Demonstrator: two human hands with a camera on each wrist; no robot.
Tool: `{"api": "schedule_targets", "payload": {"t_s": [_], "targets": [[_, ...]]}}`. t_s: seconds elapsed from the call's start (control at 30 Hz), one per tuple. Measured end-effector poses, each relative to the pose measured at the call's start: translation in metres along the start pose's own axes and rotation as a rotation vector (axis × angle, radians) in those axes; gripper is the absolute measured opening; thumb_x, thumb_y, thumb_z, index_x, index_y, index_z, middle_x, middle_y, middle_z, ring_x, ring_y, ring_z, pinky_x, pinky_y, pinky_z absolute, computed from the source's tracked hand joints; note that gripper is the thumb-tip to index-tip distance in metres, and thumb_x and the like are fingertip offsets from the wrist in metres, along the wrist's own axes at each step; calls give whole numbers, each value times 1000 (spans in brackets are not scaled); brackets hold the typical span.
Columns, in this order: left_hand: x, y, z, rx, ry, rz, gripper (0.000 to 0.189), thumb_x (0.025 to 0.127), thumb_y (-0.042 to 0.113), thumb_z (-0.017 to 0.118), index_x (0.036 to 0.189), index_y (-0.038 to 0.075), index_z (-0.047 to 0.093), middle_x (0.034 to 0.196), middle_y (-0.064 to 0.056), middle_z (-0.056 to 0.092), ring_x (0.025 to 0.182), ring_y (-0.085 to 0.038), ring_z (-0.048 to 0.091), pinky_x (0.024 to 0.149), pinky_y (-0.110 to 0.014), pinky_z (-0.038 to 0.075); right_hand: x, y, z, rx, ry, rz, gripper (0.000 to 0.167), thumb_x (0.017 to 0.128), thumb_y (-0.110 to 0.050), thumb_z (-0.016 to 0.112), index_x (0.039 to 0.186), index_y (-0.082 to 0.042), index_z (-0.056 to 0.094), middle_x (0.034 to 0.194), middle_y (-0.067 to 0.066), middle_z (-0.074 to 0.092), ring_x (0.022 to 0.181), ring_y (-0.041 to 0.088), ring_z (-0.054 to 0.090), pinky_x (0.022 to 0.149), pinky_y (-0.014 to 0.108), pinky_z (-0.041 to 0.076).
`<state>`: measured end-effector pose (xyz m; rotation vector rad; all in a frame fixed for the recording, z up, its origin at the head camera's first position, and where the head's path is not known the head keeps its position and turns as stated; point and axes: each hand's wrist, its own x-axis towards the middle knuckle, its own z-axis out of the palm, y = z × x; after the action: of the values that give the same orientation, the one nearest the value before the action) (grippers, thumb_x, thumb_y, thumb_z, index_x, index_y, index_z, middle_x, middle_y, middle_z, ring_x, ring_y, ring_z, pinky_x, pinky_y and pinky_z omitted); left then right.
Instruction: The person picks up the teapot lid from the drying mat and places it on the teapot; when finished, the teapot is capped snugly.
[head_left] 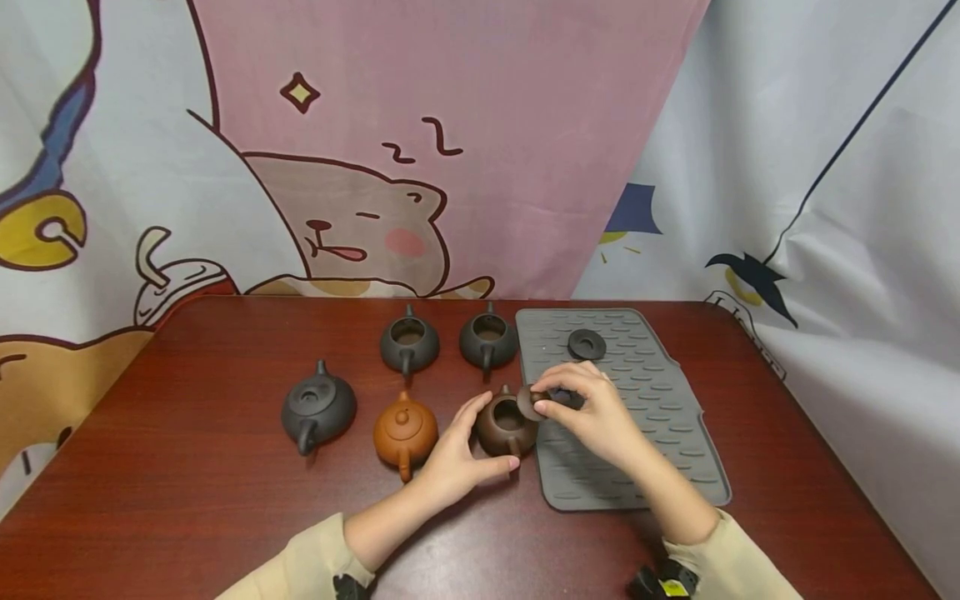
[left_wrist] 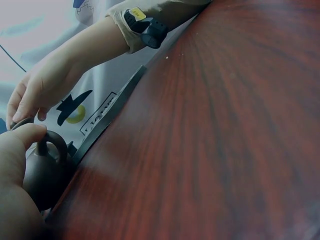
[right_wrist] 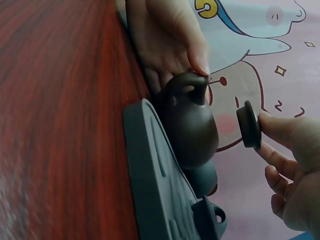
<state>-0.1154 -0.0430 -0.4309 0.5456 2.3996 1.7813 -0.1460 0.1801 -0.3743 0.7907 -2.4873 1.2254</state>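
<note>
A dark brown teapot stands uncovered beside the grey mat, its opening showing. My left hand holds it from the left, fingers along its side and thumb at the handle; the right wrist view shows that thumb on the handle. Between thumb and fingers, my right hand pinches the teapot lid by its knob. The lid is tilted, just above and right of the opening. In the right wrist view a gap separates the lid from the teapot.
An orange-brown teapot with its lid on stands left of my left hand. Farther left is a dark lidded teapot. Two dark uncovered teapots stand behind. The grey mat bears a dark lid and another, partly hidden lid.
</note>
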Motion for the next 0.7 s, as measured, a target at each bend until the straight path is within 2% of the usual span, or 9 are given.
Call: {"api": "schedule_targets", "payload": {"t_s": [0.17,0.4,0.7], "targets": [[0,0,-1,-11,-5,-1,90,77,29,81,148,4,31,151,-8,30,136,-24,29,107,-48,25,2,-3,7,1,-31,27,19,79,-14,79,97,-21,73,103,-9,65,103,16,51,93,50,28],[0,0,0,-18,-8,-3,90,78,28,81,148,3,30,151,-9,30,136,-24,30,107,-48,26,5,-4,16,-12,-55,25,18,80,-15,78,97,-20,73,105,-7,66,98,15,51,85,45,32],[0,1,-1,-14,0,7,90,77,28,81,147,3,31,150,-9,31,135,-24,31,107,-48,26,8,0,26,-31,-83,20,18,79,-17,79,95,-21,73,103,-10,66,96,13,50,87,46,29]]}}
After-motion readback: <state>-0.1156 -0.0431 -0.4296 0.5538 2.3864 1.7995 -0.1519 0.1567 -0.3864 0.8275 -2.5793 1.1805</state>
